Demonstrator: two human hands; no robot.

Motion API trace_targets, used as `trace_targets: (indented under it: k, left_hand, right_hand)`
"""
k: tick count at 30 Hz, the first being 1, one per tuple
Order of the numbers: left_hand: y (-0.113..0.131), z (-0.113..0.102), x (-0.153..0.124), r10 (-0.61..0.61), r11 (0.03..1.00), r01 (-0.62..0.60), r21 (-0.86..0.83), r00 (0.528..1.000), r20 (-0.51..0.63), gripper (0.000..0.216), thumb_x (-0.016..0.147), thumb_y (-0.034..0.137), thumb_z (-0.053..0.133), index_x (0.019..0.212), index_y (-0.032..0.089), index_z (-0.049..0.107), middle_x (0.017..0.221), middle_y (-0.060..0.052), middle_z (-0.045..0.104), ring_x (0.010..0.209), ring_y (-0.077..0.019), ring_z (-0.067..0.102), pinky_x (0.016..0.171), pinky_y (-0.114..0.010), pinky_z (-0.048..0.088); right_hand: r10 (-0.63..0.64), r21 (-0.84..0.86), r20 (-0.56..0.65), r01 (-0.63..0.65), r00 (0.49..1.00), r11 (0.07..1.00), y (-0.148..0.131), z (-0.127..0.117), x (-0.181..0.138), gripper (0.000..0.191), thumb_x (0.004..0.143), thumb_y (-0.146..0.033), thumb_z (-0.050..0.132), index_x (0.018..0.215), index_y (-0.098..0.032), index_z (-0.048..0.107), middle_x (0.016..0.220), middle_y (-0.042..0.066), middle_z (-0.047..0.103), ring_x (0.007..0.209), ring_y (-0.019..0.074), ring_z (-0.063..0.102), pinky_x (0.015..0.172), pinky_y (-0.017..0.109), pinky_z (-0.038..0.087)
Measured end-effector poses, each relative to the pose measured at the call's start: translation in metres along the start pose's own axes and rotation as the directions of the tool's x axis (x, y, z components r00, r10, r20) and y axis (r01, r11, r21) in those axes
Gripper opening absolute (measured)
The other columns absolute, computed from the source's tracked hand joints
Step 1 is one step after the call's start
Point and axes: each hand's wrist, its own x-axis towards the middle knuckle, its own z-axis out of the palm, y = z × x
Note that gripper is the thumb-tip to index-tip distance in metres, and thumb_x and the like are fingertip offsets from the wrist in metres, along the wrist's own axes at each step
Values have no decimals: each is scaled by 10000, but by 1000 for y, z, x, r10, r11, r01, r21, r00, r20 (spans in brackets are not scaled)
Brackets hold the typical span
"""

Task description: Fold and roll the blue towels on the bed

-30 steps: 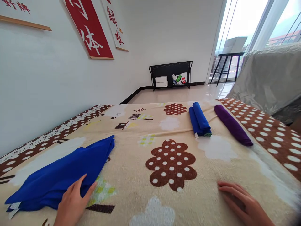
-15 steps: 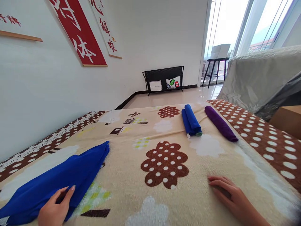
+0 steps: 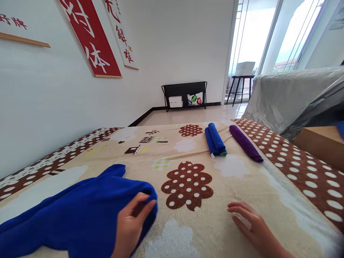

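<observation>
the polka-dot-bordered blanket (image 3: 142, 168) lies spread as before. on its left part, the blue cloth (image 3: 88, 208) now reaches further right, its right edge raised in a fold. the rolled blue cloth (image 3: 215, 139) and purple roll (image 3: 245, 143) lie unmoved, far right. the left hand (image 3: 129, 222) pinches that fold; the right hand (image 3: 254, 225) remains loosely curled, grasping nothing.

The left hand (image 3: 129, 223) pinches a blue cloth (image 3: 80, 208), the right hand (image 3: 256, 225) over a patterned blanket (image 3: 215, 188).
</observation>
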Motion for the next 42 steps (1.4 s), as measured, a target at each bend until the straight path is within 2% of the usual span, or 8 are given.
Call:
trace_targets:
  k: [4, 7, 9, 15, 26, 33, 37, 42]
  left_hand:
    - [19, 77, -44, 115, 974, -11, -226, 883, 456, 463, 704, 618, 782, 700, 188, 609, 693, -22, 569, 650, -148, 509, 612, -278, 423]
    - [23, 99, -64, 212, 960, -34, -278, 736, 643, 507, 692, 639, 790, 676, 186, 561, 667, -20, 542, 641, -139, 476, 632, -289, 383]
    - [22, 99, -69, 226, 964, -59, -259, 694, 683, 553, 667, 671, 795, 675, 191, 519, 667, -14, 521, 641, -136, 446, 642, -297, 359]
    - [16, 78, -70, 209, 975, -92, -202, 688, 695, 639, 671, 754, 741, 703, 199, 425, 676, 16, 430, 659, -129, 363, 645, -293, 302]
    - [23, 66, -82, 77, 997, -65, -45, 698, 712, 558, 701, 563, 811, 687, 193, 394, 680, 46, 363, 680, -118, 308, 636, -270, 260]
    - [32, 57, -90, 110, 992, -24, -126, 665, 739, 458, 726, 522, 806, 842, 186, 516, 792, 30, 450, 753, -132, 379, 680, -253, 324]
    - [31, 58, -94, 141, 989, -61, -137, 692, 708, 405, 799, 536, 733, 832, 182, 539, 797, 18, 479, 768, -142, 396, 695, -256, 340]
    - [34, 63, -99, 144, 990, -94, -110, 658, 739, 464, 785, 512, 752, 704, 184, 433, 702, 46, 391, 685, -116, 319, 626, -256, 277]
  right_hand:
    - [-340, 68, 132, 334, 931, 940, -53, 43, -2, 325, 981, -450, 549, 1241, -286, 655, 1102, 52, 721, 985, 156, 696, 899, 237, 561]
    - [-489, 59, -29, 490, 872, 870, -65, 78, -2, 371, 999, -556, 454, 1118, -278, 669, 891, 19, 723, 781, 141, 681, 748, 216, 539]
    - [-483, 37, -101, 488, 870, 872, -67, 92, -2, 441, 1027, -560, 361, 966, -250, 669, 788, 14, 694, 716, 133, 652, 702, 211, 507]
    - [-444, 15, -143, 451, 884, 892, -85, 95, -2, 346, 1004, -374, 398, 745, -204, 551, 645, -5, 616, 591, 104, 572, 624, 219, 427]
    - [-355, -44, -133, 352, 925, 935, -101, 88, -21, 123, 668, -106, 530, 626, -192, 452, 552, -35, 572, 505, 95, 522, 640, 246, 376]
    - [-184, -54, -47, 182, 982, 982, -118, 64, -27, 98, 752, -104, 576, 765, -200, 574, 700, -33, 657, 680, 120, 609, 677, 228, 367]
    - [-271, -127, -71, 261, 960, 957, -118, 59, -30, 132, 824, -91, 522, 742, -193, 534, 670, -28, 625, 648, 115, 587, 677, 239, 358]
    - [-398, -257, -111, 361, 910, 896, -116, 60, -35, 131, 786, -79, 537, 736, -198, 518, 640, -27, 624, 589, 121, 586, 707, 264, 371]
